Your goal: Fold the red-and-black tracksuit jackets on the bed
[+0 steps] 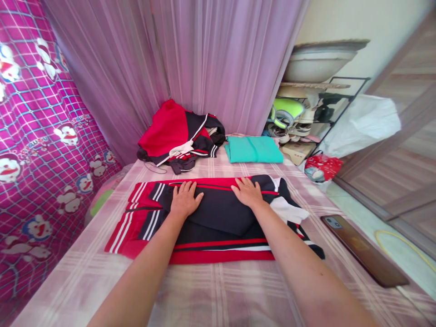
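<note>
A red and black track jacket (218, 213) with white stripes lies flat before me, its sleeves folded in across the body and its striped cuffs and hem to the left. My left hand (185, 200) rests palm down on the upper sleeve near the cuff, fingers spread. Farther right, my right hand (248, 191) presses flat on the same sleeve near the shoulder, fingers apart. A white collar or lining piece (289, 210) shows at the jacket's right end, partly behind my right forearm.
Behind lie a heap of red and black clothes (170, 131) and a folded turquoise garment (254, 150). A brown phone (363, 250) with a cable lies at right on the checked bedsheet (211, 290). Purple curtains (211, 59) hang behind; a shoe rack (340, 97) stands beyond the bed's right edge.
</note>
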A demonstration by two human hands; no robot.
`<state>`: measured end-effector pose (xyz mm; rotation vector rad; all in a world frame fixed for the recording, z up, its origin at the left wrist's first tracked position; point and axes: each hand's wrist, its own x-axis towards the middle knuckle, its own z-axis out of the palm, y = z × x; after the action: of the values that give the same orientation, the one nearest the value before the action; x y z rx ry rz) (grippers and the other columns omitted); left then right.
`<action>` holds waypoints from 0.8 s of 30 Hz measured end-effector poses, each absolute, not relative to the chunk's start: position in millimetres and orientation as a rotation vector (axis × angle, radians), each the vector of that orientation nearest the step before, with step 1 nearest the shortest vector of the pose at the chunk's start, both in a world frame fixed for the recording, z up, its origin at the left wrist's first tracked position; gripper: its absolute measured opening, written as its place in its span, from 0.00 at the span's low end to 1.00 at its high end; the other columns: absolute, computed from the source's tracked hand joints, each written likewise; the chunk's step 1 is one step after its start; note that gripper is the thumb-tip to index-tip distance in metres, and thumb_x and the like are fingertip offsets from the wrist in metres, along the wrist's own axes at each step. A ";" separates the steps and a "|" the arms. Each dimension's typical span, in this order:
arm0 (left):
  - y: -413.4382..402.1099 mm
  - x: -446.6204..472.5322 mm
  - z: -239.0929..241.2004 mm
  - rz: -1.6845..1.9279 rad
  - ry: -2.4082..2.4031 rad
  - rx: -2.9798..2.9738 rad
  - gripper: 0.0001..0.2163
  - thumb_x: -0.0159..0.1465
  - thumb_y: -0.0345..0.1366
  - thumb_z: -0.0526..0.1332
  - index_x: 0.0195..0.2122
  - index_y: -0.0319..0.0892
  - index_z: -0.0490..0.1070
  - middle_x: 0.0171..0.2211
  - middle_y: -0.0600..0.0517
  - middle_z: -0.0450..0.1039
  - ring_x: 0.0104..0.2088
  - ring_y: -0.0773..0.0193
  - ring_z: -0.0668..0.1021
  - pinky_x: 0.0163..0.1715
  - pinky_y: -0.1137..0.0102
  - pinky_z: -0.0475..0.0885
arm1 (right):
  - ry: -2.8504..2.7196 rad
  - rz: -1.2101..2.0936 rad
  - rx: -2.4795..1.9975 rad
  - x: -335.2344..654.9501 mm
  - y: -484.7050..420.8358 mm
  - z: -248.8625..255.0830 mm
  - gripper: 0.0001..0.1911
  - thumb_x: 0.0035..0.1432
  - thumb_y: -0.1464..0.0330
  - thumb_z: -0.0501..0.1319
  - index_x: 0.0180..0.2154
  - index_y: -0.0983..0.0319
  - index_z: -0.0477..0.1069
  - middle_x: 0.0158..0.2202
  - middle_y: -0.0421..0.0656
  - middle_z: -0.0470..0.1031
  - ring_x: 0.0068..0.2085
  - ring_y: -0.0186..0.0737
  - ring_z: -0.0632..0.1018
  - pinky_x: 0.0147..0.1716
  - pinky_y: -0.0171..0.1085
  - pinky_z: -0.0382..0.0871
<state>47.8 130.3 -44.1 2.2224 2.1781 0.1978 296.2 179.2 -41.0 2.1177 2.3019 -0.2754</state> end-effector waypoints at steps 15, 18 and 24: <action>138.1 9.2 -30.6 0.094 2.270 2.213 0.28 0.69 0.53 0.44 0.65 0.45 0.61 0.67 0.42 0.60 0.66 0.46 0.62 0.63 0.41 0.51 | 2.229 -0.008 2.253 339.2 179.5 -48.0 0.31 0.69 0.56 0.39 0.67 0.59 0.56 0.71 0.47 0.53 0.69 0.48 0.56 0.65 0.55 0.47; 135.2 4.1 -30.6 0.126 2.271 2.214 0.28 0.69 0.53 0.45 0.65 0.45 0.61 0.66 0.41 0.62 0.65 0.46 0.65 0.63 0.41 0.52 | 2.237 -0.011 2.265 340.4 179.3 -48.9 0.31 0.69 0.56 0.39 0.67 0.60 0.57 0.70 0.47 0.54 0.69 0.48 0.56 0.65 0.54 0.47; 137.1 4.9 -28.9 0.154 2.283 2.195 0.25 0.69 0.53 0.46 0.58 0.43 0.66 0.61 0.40 0.68 0.61 0.47 0.69 0.61 0.44 0.56 | 2.246 0.013 2.271 341.1 179.9 -52.6 0.30 0.70 0.56 0.39 0.66 0.58 0.58 0.70 0.47 0.55 0.68 0.47 0.57 0.65 0.53 0.47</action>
<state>4.9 137.1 -28.9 2.1955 2.2826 0.1538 341.1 179.9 -52.6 2.2707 2.2464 0.0134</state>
